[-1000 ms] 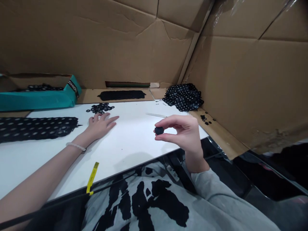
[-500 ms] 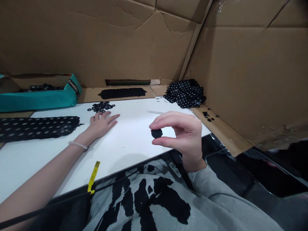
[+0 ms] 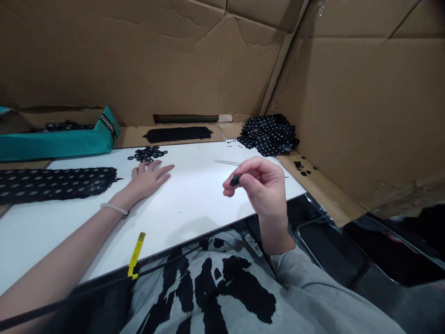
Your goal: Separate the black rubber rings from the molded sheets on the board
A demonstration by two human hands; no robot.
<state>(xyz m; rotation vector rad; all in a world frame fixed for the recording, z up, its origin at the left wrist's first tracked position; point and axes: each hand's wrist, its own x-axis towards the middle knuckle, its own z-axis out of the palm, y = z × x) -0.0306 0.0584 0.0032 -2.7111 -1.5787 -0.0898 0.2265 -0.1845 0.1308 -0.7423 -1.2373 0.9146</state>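
Between thumb and fingers, my right hand [image 3: 266, 188] pinches a small round black disc [image 3: 235, 180], raised above the white board [image 3: 194, 195] and seen nearly edge-on. My left hand [image 3: 148, 182] lies on the board with its fingers spread, holding nothing. Just beyond its fingertips is a small pile of black rings [image 3: 148, 153]. A black sheet with rows of round holes [image 3: 59, 183] lies to the left of that hand. Behind my right hand a thin pale strip [image 3: 225, 162] rests on the board.
At the back left stands a teal box [image 3: 59, 144] with black perforated pieces inside. A solid black sheet [image 3: 179, 134] lies at the back. A heap of perforated black sheets [image 3: 269, 134] is at the back right, near small black scraps [image 3: 302, 167]. Cardboard walls [image 3: 139, 60] enclose the back and right.
My right hand has turned the disc from face-on to nearly edge-on, shifting it slightly right and up. My left hand stays in place.
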